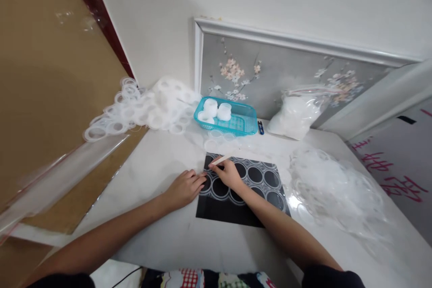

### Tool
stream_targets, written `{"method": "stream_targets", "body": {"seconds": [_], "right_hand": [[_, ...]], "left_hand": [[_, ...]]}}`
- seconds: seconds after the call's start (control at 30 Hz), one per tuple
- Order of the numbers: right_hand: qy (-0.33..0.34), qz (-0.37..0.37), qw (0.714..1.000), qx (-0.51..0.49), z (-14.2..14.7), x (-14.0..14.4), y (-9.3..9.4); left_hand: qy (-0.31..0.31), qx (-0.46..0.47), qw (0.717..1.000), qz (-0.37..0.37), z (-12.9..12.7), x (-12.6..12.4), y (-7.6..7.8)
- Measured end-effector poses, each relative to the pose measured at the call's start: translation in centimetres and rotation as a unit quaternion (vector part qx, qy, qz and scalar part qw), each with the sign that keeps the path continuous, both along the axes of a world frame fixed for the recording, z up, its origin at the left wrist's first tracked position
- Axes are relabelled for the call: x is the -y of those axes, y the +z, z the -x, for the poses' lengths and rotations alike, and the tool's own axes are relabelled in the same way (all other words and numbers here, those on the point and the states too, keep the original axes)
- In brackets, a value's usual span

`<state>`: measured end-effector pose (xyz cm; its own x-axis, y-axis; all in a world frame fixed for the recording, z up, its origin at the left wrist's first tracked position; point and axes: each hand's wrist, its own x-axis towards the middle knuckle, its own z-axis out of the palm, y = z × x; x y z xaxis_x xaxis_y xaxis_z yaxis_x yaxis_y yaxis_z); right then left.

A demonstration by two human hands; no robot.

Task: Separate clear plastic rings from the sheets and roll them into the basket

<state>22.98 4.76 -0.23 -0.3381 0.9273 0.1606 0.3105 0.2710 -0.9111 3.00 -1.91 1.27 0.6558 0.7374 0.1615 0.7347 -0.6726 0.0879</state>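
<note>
Gripping a pale stick (222, 159) between closed thumb and fingers, a person's right hand (231, 175) holds it slanted over the upper left of a ring-patterned sheet (247, 174), which lies on a black mat (226, 214) on the white table (148, 175). The left hand (186, 187) lies palm down, loosely open and grasping nothing visible, fingertips at the sheet's left edge. Beyond, a turquoise basket (248, 131) holds white pieces (211, 107), with a small blue tool (260, 128) and a filled clear bag (292, 118) to its right. Translucent rings lie heaped on both sides.
</note>
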Motion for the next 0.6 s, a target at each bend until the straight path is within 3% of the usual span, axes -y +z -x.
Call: {"method": "stream_targets", "body": {"seconds": [0.23,0.43,0.6], "right_hand": [[0.003,-0.002,1.0,-0.002,-0.01,0.62,0.16],[0.006,-0.007,1.0,-0.008,-0.18,0.49,0.41],[0.006,-0.092,0.995,0.042,-0.34,1.05,-0.1]], "left_hand": [[0.001,0.046,0.998,0.035,-0.08,-0.06,-0.42],[0.008,0.033,0.999,0.039,-0.14,-0.04,-0.35],[0.019,0.045,0.998,0.029,-0.25,0.05,-0.39]]}}
